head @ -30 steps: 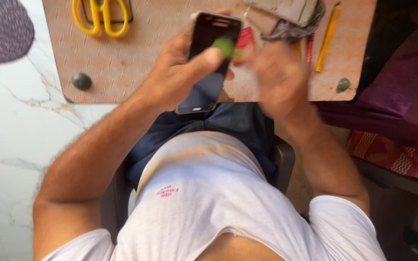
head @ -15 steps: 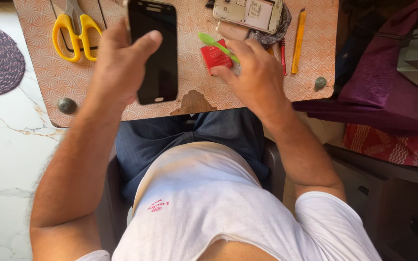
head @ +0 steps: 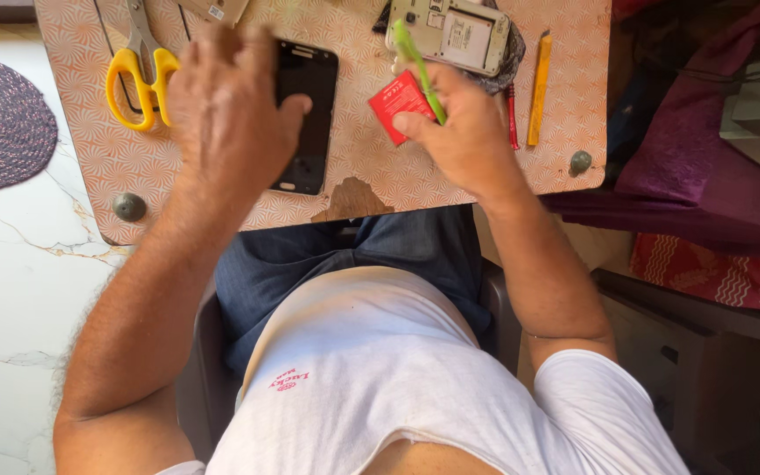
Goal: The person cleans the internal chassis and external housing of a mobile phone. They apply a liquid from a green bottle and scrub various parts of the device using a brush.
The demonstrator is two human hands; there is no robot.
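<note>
Scissors [head: 138, 75] left of phone [head: 305, 114]

Two phones: one black-screened phone [head: 305, 114], one opened phone body [head: 450, 33]. One pair of yellow scissors [head: 138, 75], one red card [head: 400, 105], one green pry tool [head: 417, 66], one yellow stick [head: 538, 88].

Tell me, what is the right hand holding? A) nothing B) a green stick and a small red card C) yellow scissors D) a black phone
B: the right hand pinches a green stick against a small red card.
</note>
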